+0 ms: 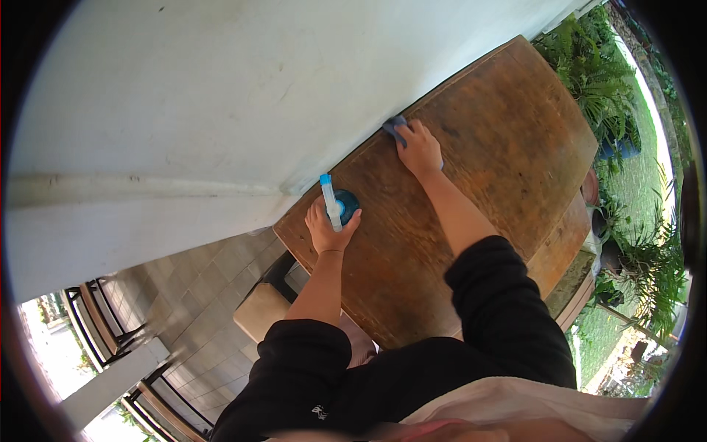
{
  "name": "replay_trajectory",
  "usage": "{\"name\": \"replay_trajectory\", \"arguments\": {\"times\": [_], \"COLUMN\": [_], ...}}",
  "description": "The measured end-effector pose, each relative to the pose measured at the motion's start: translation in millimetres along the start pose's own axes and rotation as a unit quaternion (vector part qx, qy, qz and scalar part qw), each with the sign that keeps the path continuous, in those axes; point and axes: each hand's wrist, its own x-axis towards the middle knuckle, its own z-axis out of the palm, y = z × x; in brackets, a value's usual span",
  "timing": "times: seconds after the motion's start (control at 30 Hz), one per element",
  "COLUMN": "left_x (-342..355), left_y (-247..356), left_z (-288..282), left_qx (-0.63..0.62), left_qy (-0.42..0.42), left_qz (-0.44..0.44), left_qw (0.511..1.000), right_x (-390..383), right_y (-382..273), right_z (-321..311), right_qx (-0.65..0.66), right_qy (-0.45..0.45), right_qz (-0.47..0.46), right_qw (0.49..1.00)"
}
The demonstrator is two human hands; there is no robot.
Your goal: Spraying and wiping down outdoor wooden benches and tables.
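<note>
A worn brown wooden table [508, 103] runs along a white wall. Near its left end, my left hand [330, 232] is closed round a teal spray bottle [345, 202] with a pale trigger top and a light blue nozzle; the bottle's base is mostly hidden under the top and hand. Farther along, by the table's wall-side edge, my right hand [418, 147] grips a grey-blue cloth [394, 129] against the wooden surface, its fingers curled over it and partly hiding it.
The white wall [184, 96] borders the table's far side. A beige-seated chair [258, 309] stands under the left end, on grey floor tiles [199, 295]. Dark railings [96, 324] are at lower left. Potted plants [626, 250] and grass line the right side.
</note>
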Motion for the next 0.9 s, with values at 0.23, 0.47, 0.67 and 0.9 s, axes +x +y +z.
{"name": "replay_trajectory", "arguments": {"times": [0.23,0.47,0.67,0.9], "left_x": [-1,1,3,11], "left_y": [-5,-6,7,4], "left_z": [2,-9,12,-12], "left_qx": [0.01,0.008,-0.047,-0.038], "left_qy": [0.0,0.001,-0.001,0.027], "left_qz": [-0.016,-0.01,0.013,0.006], "left_qw": [1.0,1.0,0.999,0.999], "right_x": [-36,-36,-23,-178], "right_y": [-64,-19,33,-109], "right_z": [6,-23,-23,-49], "right_qx": [0.049,0.06,-0.019,0.041], "right_qy": [-0.073,-0.208,0.072,0.02], "right_qz": [0.11,0.084,0.251,0.226], "right_qw": [0.99,0.973,0.965,0.973]}}
